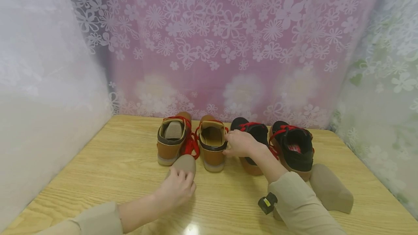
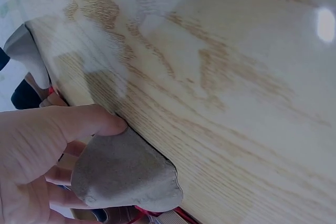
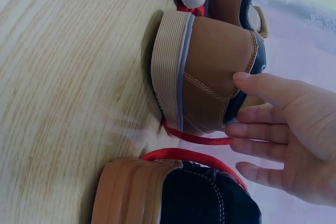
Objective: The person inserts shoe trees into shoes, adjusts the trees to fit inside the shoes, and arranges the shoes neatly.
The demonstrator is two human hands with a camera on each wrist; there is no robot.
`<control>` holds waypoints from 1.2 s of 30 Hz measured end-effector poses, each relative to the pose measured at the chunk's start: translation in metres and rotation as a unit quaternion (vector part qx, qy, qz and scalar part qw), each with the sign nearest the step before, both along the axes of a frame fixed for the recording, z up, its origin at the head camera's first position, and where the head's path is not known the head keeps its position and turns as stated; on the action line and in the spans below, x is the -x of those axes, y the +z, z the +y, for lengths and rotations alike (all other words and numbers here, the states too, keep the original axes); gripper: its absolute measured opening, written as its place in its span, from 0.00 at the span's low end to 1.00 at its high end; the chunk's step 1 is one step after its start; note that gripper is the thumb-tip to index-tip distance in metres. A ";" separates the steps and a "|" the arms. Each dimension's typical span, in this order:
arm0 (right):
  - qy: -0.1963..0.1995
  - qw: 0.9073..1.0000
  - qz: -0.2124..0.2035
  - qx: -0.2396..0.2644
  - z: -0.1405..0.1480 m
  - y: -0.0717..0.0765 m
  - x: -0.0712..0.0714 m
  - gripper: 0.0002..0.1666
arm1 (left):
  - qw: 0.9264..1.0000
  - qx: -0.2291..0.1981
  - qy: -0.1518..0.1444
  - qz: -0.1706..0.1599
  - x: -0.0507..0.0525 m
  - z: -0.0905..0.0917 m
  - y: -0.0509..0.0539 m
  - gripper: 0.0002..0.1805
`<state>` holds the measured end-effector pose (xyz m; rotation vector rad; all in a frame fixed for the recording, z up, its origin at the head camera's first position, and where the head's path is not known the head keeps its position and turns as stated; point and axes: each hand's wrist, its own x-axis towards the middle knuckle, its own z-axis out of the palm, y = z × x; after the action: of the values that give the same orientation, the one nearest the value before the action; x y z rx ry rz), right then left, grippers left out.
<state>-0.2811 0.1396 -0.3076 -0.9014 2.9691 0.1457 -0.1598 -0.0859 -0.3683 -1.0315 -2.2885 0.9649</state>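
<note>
My left hand [image 1: 177, 188] grips a beige-grey shoe insert [image 1: 184, 163] with a rounded end, held just in front of the tan shoes. In the left wrist view the thumb lies along one edge of the insert [image 2: 128, 171], with fingers underneath. My right hand [image 1: 241, 143] is at the right side of the second tan shoe [image 1: 213, 158]. In the right wrist view its thumb touches the heel collar of that shoe [image 3: 215, 61], and the other fingers are extended. The first tan shoe [image 1: 167, 151] has a similar insert [image 1: 173, 130] inside; the second shows its bare inside.
Two black shoes with red laces stand to the right, one [image 1: 251, 166] partly behind my right arm, the other [image 1: 302, 164] beside it. Another beige insert [image 1: 331, 189] lies on the wooden table [image 1: 107, 169] at right. A flowered curtain [image 1: 202, 57] hangs behind.
</note>
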 end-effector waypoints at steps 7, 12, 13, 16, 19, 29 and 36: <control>0.000 1.000 0.000 0.000 0.000 -0.001 0.000 0.26 | 1.000 0.009 0.004 0.008 0.000 0.000 -0.004 0.09; 0.001 1.000 -0.003 0.000 0.000 0.000 0.000 0.27 | 0.999 0.013 -0.005 0.031 0.001 -0.001 -0.006 0.09; 0.002 1.000 -0.003 0.000 0.000 0.000 0.000 0.27 | 0.999 0.011 -0.006 0.033 0.001 -0.001 -0.007 0.08; 0.003 1.000 -0.005 0.002 0.000 0.000 0.000 0.27 | 1.000 -0.002 -0.004 0.031 0.002 -0.002 -0.008 0.08; 0.002 1.000 -0.005 0.004 0.001 0.001 0.000 0.27 | 1.000 -0.010 0.002 0.022 0.004 -0.005 -0.008 0.11; -0.005 1.000 -0.008 0.004 0.000 0.001 -0.001 0.27 | 0.999 -0.041 -0.019 -0.005 0.010 -0.010 -0.003 0.20; -0.003 1.000 -0.009 0.004 0.000 0.002 -0.002 0.29 | 0.996 -0.079 -0.029 -0.040 0.011 -0.013 0.002 0.21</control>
<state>-0.2795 0.1397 -0.3055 -0.8883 2.9581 0.1243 -0.1708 -0.0984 -0.3666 -1.0794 -2.3424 0.7175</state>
